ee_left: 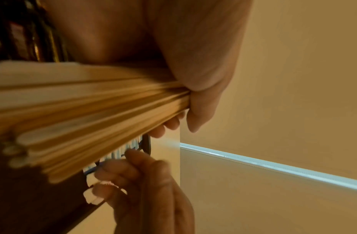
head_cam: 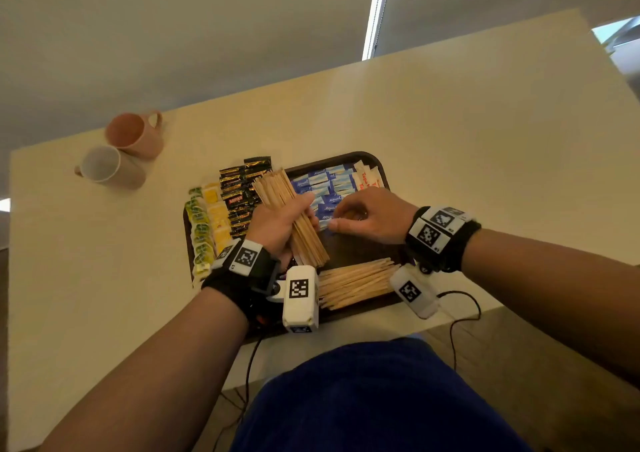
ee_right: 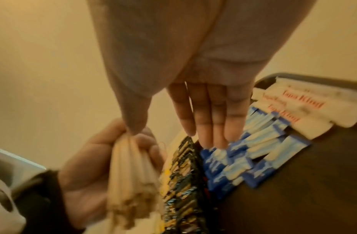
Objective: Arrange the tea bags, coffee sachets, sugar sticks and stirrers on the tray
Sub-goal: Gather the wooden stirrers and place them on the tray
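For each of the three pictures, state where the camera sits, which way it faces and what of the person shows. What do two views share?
Head: above, looking down at the tray; both forearms show.
Left wrist: along the left hand gripping the stirrer bundle.
Right wrist: along the right hand over the blue sachets.
Shared: all three show the bundle.

"Equal" on blue sachets [head_cam: 320, 188]

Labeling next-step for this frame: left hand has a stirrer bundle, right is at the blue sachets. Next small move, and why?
Probably: lay the held stirrers down beside the stirrer pile at the tray's near edge. The left hand grips the bundle above the tray, while the right hand touches the blue sachets with straight fingers. Bare tray shows between sachets and pile.
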Tool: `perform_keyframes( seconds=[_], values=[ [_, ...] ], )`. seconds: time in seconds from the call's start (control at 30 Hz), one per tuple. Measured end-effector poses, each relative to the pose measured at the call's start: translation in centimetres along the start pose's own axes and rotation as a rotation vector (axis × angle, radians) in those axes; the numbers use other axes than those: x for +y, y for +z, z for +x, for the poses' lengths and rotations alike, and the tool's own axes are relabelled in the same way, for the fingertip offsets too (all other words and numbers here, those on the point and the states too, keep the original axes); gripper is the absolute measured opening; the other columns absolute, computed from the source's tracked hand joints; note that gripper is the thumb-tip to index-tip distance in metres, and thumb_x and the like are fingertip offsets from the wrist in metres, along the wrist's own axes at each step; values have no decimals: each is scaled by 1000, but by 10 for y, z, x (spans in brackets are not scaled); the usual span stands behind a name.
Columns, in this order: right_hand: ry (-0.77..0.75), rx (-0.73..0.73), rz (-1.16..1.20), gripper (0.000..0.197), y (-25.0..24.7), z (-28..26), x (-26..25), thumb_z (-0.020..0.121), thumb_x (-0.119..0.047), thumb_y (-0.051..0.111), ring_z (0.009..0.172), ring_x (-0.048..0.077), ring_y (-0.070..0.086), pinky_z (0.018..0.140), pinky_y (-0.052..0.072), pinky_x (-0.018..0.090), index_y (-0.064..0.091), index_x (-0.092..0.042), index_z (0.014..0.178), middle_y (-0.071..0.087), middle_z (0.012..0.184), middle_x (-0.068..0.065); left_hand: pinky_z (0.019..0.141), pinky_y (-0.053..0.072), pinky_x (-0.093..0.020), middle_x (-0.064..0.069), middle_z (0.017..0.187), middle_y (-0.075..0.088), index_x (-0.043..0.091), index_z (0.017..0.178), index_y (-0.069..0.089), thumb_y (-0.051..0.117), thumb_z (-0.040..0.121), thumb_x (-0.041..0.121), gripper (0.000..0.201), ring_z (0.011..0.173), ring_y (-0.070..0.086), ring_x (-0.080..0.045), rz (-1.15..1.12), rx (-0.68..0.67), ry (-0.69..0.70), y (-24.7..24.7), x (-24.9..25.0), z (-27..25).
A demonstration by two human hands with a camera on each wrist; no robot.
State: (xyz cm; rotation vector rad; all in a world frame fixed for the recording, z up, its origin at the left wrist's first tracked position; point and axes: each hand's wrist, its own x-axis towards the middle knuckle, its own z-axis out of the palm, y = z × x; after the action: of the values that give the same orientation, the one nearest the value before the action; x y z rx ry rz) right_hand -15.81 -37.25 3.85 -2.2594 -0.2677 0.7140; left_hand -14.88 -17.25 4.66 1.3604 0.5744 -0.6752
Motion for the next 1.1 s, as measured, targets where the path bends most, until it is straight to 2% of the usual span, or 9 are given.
perform_keyframes(
  seconds=[0.13, 0.27, 0.37, 0.43, 0.53, 0.7, 0.8, 0.9, 1.1],
  values=[
    [58, -139, 152, 54, 7, 10, -13, 81, -60, 67, 83, 12, 70, 80, 57, 29, 69, -15, 110, 74, 94, -1, 71, 57, -36, -5, 75, 68, 8, 85, 68, 66, 93, 24, 18, 73, 68, -19, -90, -29, -17, 13, 4, 0],
    [75, -151, 288, 33, 14, 16, -17, 79, -38, 80, 74, 1, 68, 70, 53, 19, 65, -21, 103, 71, 87, -6, 65, 60, -37, -10, 89, 74, 2, 108, 68, 72, 88, 23, 30, 82, 75, -25, -121, -28, -58, 29, 11, -6],
    [12, -107, 342, 47, 11, 19, -24, 74, -26, 85, 89, 2, 65, 77, 54, 19, 60, -19, 114, 68, 100, -6, 60, 59, -32, -8, 100, 75, 14, 114, 67, 73, 88, 31, 32, 91, 74, -24, -28, 5, -44, 36, 10, -5],
    [-13, -94, 339, 59, 8, 21, -26, 74, -20, 85, 97, 6, 63, 86, 54, 20, 57, -13, 125, 66, 108, -3, 66, 58, -32, -5, 104, 74, 18, 114, 67, 71, 89, 33, 30, 98, 71, -23, 11, 4, -22, 39, 8, -4],
    [-58, -83, 314, 50, 1, 22, -26, 79, -14, 80, 93, 5, 62, 84, 53, 18, 57, -12, 123, 64, 103, -4, 85, 56, -40, -6, 110, 73, 19, 110, 67, 70, 89, 25, 22, 107, 68, -23, -8, -56, 0, 43, 6, -4],
    [-86, -145, 60, 22, -7, 19, -14, 87, -16, 71, 69, 2, 60, 64, 48, 17, 56, -26, 98, 59, 79, -11, 91, 55, -43, -4, 112, 70, 17, 116, 64, 79, 77, 18, 42, 110, 67, -23, -2, -238, 127, 23, 5, -1],
    [82, -197, -158, 30, -9, 14, 8, 88, -26, 71, 82, 13, 62, 75, 52, 23, 61, -12, 112, 64, 93, -1, 96, 50, -41, 2, 126, 64, 25, 121, 61, 74, 74, 27, 49, 118, 61, -17, -11, -62, 211, 3, 11, 2],
    [189, -335, -472, 40, 0, 12, 20, 88, -31, 70, 95, 18, 61, 86, 53, 31, 57, -15, 123, 62, 107, 2, 102, 45, -43, 3, 127, 66, 29, 114, 65, 69, 83, 37, 33, 119, 59, -15, 26, 104, 242, -14, 19, 4],
    [167, -490, -739, 45, 24, 24, 25, 90, -28, 68, 110, 28, 60, 90, 55, 42, 52, -14, 130, 56, 124, 8, 84, 57, -41, 0, 102, 75, 25, 99, 70, 64, 95, 18, 9, 95, 73, -22, 423, 49, 275, -22, 9, 2]
  ],
)
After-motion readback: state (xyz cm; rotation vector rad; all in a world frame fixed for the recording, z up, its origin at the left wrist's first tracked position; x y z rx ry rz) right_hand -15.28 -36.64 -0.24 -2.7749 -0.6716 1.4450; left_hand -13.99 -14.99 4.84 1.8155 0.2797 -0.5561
